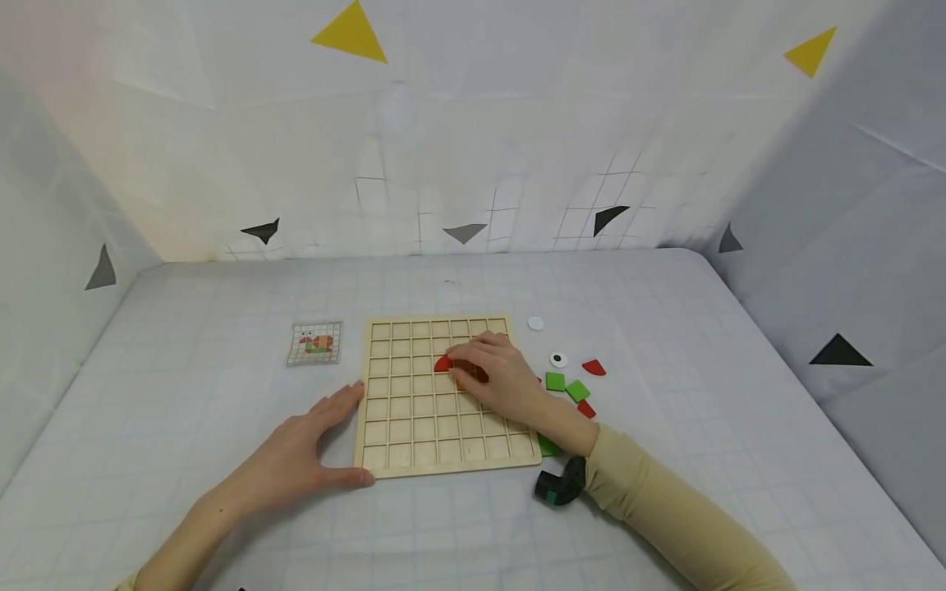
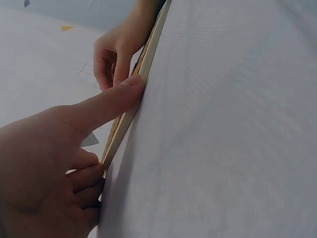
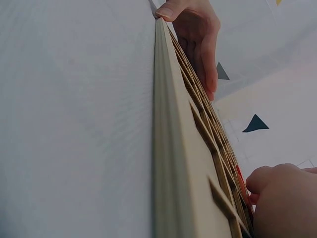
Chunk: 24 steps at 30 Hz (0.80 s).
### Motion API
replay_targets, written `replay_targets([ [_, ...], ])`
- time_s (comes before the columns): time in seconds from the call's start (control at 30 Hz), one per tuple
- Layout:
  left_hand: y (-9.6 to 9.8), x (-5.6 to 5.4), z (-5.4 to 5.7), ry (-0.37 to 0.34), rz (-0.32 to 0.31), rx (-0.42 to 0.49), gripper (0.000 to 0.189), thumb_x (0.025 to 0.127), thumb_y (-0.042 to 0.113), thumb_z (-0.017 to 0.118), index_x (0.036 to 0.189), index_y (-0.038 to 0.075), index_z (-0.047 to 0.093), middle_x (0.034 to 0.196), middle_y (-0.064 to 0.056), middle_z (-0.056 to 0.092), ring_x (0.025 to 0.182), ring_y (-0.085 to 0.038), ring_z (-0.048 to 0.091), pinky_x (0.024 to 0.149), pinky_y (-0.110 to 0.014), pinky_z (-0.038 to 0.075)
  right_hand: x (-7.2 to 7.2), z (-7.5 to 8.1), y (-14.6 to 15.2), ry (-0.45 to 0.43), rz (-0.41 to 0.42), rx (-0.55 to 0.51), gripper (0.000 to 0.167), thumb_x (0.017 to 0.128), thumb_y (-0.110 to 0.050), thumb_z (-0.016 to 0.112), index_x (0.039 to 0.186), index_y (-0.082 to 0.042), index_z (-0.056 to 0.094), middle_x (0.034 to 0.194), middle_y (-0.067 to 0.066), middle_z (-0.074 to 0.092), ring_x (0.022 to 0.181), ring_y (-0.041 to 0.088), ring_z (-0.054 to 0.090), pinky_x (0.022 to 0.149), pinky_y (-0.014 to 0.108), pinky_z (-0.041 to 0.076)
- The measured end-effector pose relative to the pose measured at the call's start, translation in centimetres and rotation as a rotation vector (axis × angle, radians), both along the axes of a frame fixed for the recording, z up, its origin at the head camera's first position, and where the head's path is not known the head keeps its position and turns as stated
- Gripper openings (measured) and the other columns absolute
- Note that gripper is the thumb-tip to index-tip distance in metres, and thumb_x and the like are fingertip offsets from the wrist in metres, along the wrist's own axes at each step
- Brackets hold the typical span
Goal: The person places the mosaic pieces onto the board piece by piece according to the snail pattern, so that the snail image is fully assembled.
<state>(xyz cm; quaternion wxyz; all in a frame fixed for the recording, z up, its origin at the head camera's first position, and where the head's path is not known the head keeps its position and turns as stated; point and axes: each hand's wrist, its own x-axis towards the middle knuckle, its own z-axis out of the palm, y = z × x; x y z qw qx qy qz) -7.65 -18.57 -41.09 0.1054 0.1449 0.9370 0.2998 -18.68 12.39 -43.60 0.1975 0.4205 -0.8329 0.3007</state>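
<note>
A pale wooden grid board [image 1: 414, 431] lies on the table. My left hand [image 1: 296, 455] touches it at the near left corner, thumb on the near edge and fingers along the left side. Over the board's upper right part, my right hand [image 1: 502, 377] pinches a red quarter-circle piece [image 1: 442, 364] with thumb and index finger, low over the squares. Just below those fingertips shows a bit of an orange piece [image 1: 460, 384], mostly hidden by the hand. In the right wrist view a red piece [image 3: 239, 173] shows at the grid beside the fingers.
Right of the board lie green squares [image 1: 555, 381], a red quarter piece [image 1: 594, 368], an eye disc [image 1: 558, 359] and a white disc [image 1: 535, 323]. A pattern card [image 1: 314, 342] lies on the left. A black device [image 1: 560, 483] is at the right wrist.
</note>
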Motion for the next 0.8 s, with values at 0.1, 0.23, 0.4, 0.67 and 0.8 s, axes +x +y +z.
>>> replay_targets([
  [0.1, 0.0, 0.0, 0.0, 0.005, 0.000, 0.000, 0.115, 0.066, 0.071, 0.079, 0.159, 0.027, 0.028, 0.162, -0.004, 0.033, 0.147, -0.039, 0.032, 0.113, -0.065, 0.029, 0.0, 0.0, 0.0, -0.001, 0.005, -0.001, 0.022, 0.090, -0.015, 0.074, 0.112, -0.010, 0.073, 0.108, 0.000, 0.075, 0.095, 0.017, 0.061, 0.087, 0.035, 0.050],
  [0.23, 0.0, 0.0, 0.0, 0.001, -0.001, 0.009, 0.115, 0.066, 0.071, 0.079, 0.159, 0.026, 0.029, 0.162, -0.005, 0.033, 0.148, -0.039, 0.031, 0.113, -0.065, 0.028, 0.1, 0.1, 0.0, 0.013, -0.010, -0.060, 0.022, 0.089, -0.011, 0.074, 0.111, -0.008, 0.074, 0.109, 0.002, 0.075, 0.099, 0.019, 0.063, 0.089, 0.035, 0.052],
  [0.4, 0.1, 0.0, 0.0, -0.003, 0.001, 0.016, 0.114, 0.066, 0.071, 0.079, 0.159, 0.027, 0.028, 0.162, -0.004, 0.033, 0.148, -0.039, 0.031, 0.113, -0.065, 0.028, 0.0, 1.9, 0.7, 0.041, -0.041, -0.176, 0.021, 0.085, -0.003, 0.076, 0.106, -0.003, 0.075, 0.104, 0.007, 0.077, 0.097, 0.025, 0.066, 0.086, 0.039, 0.055],
  [0.67, 0.2, 0.1, 0.1, 0.002, -0.002, 0.015, 0.114, 0.067, 0.071, 0.078, 0.159, 0.026, 0.029, 0.162, -0.004, 0.033, 0.148, -0.039, 0.031, 0.113, -0.065, 0.028, 0.6, 3.1, 5.6, -0.240, -0.134, -0.171, 0.022, 0.087, -0.007, 0.077, 0.109, -0.007, 0.076, 0.103, 0.004, 0.076, 0.099, 0.018, 0.064, 0.083, 0.045, 0.054],
  [0.8, 0.0, 0.1, 0.1, -0.001, 0.005, 0.004, 0.114, 0.066, 0.072, 0.078, 0.159, 0.026, 0.029, 0.162, -0.004, 0.033, 0.148, -0.038, 0.031, 0.113, -0.065, 0.028, 1.5, 2.7, 8.1, -0.310, -0.226, -0.112, 0.021, 0.088, -0.013, 0.078, 0.109, -0.013, 0.076, 0.102, -0.001, 0.074, 0.098, 0.016, 0.063, 0.080, 0.041, 0.054],
])
